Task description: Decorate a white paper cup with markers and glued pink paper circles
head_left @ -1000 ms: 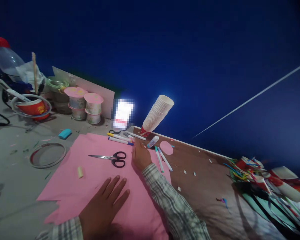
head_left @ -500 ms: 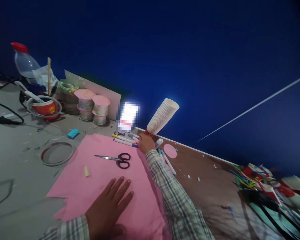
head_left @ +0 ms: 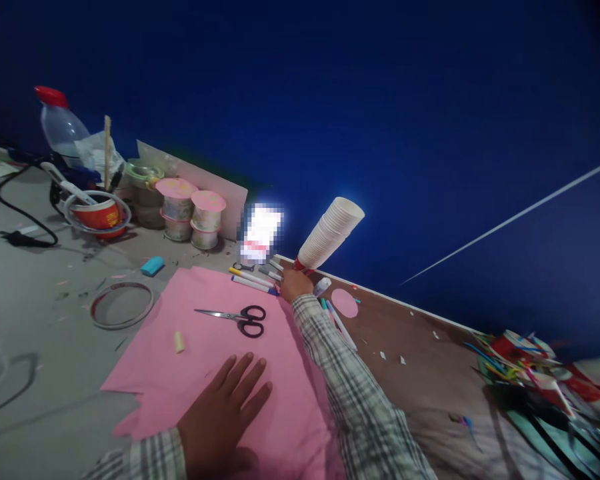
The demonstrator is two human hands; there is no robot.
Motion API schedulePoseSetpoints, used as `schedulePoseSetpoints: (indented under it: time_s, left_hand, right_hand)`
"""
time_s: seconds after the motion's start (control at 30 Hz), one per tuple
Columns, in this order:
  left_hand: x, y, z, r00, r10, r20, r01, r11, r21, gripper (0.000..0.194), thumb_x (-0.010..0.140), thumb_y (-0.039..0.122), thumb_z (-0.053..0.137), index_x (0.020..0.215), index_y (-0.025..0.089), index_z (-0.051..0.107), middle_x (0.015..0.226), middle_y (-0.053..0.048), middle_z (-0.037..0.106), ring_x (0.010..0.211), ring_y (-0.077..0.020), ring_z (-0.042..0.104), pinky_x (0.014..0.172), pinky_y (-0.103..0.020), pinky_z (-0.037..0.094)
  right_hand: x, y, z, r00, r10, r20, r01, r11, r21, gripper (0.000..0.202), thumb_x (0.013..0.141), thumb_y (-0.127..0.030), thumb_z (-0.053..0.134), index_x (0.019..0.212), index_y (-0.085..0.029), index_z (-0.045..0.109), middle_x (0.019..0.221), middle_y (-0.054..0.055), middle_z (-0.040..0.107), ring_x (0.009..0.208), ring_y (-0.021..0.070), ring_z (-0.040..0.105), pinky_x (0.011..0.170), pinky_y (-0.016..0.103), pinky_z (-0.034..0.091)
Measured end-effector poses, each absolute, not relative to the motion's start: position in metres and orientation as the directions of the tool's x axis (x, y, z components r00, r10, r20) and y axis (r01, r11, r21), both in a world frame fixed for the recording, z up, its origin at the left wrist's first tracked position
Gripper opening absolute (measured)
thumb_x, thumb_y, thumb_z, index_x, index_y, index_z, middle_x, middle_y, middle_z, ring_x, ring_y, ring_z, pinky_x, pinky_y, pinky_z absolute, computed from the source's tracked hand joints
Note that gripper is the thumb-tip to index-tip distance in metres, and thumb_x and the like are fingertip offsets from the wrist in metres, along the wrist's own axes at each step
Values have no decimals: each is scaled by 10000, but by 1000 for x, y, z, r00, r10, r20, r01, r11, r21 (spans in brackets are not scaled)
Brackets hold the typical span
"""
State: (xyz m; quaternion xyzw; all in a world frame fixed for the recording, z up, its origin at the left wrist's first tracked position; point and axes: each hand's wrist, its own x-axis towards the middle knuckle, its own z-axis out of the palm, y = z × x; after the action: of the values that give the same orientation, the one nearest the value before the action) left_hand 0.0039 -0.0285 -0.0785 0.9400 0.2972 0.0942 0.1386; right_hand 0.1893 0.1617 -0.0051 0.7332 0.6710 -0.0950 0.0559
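Note:
My left hand (head_left: 225, 413) lies flat with fingers spread on a large pink sheet (head_left: 165, 373). Above it on the sheet are black-handled scissors (head_left: 233, 319) and a small pale yellow piece (head_left: 179, 342). My right hand (head_left: 296, 285) reaches to the sheet's far right corner, beside several markers (head_left: 253, 283) and at the foot of a leaning stack of white paper cups (head_left: 333, 233). Its fingers are curled and turned away, so what they hold, if anything, is hidden. A pink paper disc (head_left: 345, 303) lies to its right.
A tape roll (head_left: 123, 305) and a blue block (head_left: 153, 266) lie left of the sheet. Behind stand pink-topped containers (head_left: 208, 220), a red cup (head_left: 97, 215), a bottle (head_left: 63, 130) and a lit phone (head_left: 262, 231). Cluttered cups (head_left: 520, 347) sit at far right.
The whole view has shifted slightly, moving things a little to the right in the picture. My left hand stays flat on the sheet and my right hand remains by the markers.

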Motion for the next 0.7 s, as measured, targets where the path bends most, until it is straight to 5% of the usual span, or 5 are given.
schedulePoseSetpoints:
  time_s: [0.23,0.43,0.7]
  left_hand:
    - [4,-25,-67,817,576,28,522,-760,387,881,627,751,391,1355,292,200,1449,-162,227,1300,-416,179,993,-688,217]
    - [6,-23,-64,816,577,-35,539,-738,405,851,635,700,490,1344,314,220,1451,-138,235,1302,-396,200,1009,-666,223]
    - [6,-26,-68,814,581,-22,541,-743,394,881,636,742,396,1360,328,113,1466,-139,166,1311,-400,128,1013,-682,188]
  right_hand:
    - [172,153,9,48,997,-61,999,-49,-16,261,915,-256,461,1139,-134,516,1082,115,612,940,239,605,801,397,477]
    - [145,123,11,-218,976,0,974,218,-53,220,883,-330,456,952,-193,614,1057,78,625,1056,250,489,904,342,347]
    - [142,120,-6,-157,987,-21,986,155,-68,178,834,-202,500,987,-138,564,1002,119,623,980,266,536,802,346,388]
